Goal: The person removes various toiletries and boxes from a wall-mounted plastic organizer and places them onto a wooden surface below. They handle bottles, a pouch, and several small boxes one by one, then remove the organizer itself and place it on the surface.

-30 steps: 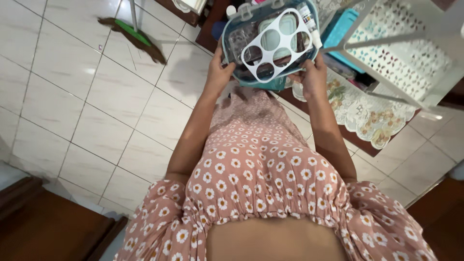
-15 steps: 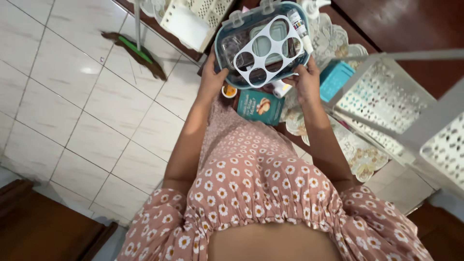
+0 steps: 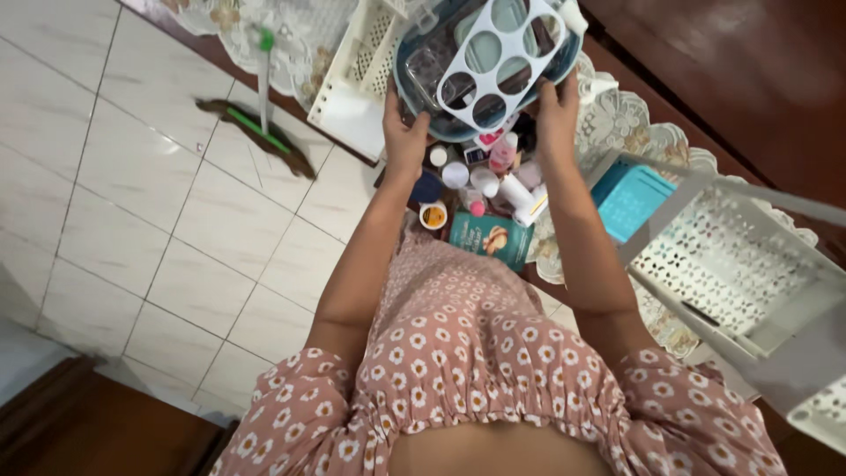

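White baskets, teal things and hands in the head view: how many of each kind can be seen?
White perforated baskets: 2
Teal container held up by both hands: 1
Teal packet on the table: 1
Hands: 2, left hand, right hand
Total: 6

Both hands are taken up, the left hand (image 3: 405, 132) and right hand (image 3: 557, 113) clamped on the sides of a clear lidded container (image 3: 429, 66) with a white six-hole tray (image 3: 502, 55) lying on it. Straight below the container, between the wrists, a crowd of small bottles and jars (image 3: 483, 181) and a teal box (image 3: 490, 238) fills the table — no gap to pass there. Right of the right hand, a white perforated rack (image 3: 731, 264) and a turquoise basket (image 3: 634, 201) block the way. Left of the left hand a cream basket (image 3: 352, 88) stands close; beyond it, open tiled floor (image 3: 159, 220) — only a broom (image 3: 260, 132) lies across it.
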